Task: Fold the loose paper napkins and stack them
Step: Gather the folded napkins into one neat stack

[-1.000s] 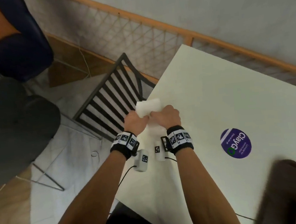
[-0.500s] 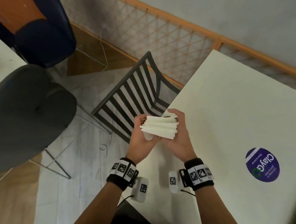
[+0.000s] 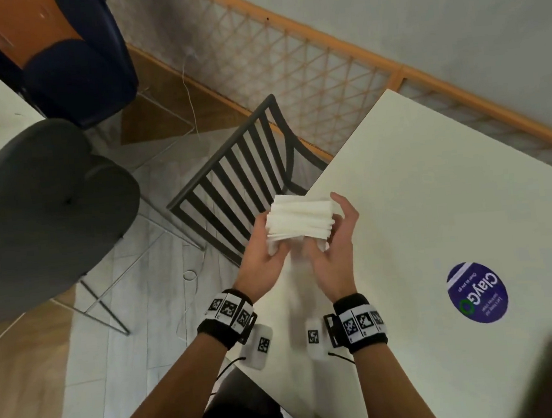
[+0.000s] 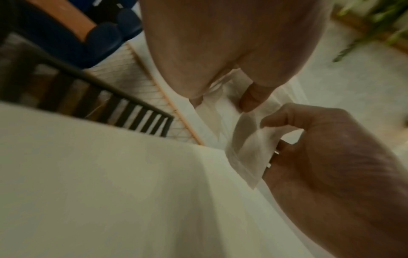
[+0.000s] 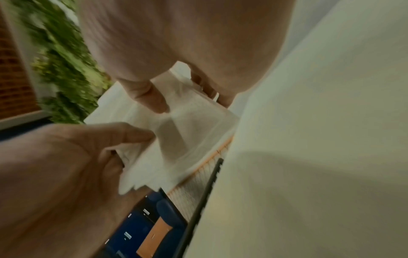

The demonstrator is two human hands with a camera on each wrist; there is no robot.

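Above the surface [image 3: 435,193] edge, both hands, left [image 3: 266,260] and right [image 3: 335,257], gripped the napkins [image 3: 299,218]; uneven layers could slip and fall to the floor [image 3: 161,287].

dim, soft light | wrist views motion-blurred | head-view edges warped

- Head view looks steeply down from above at the white table [image 3: 437,213] and floor.
- Each wrist view looks close along its palm, facing the opposite hand.
- All three share the napkin stack [image 3: 297,218].
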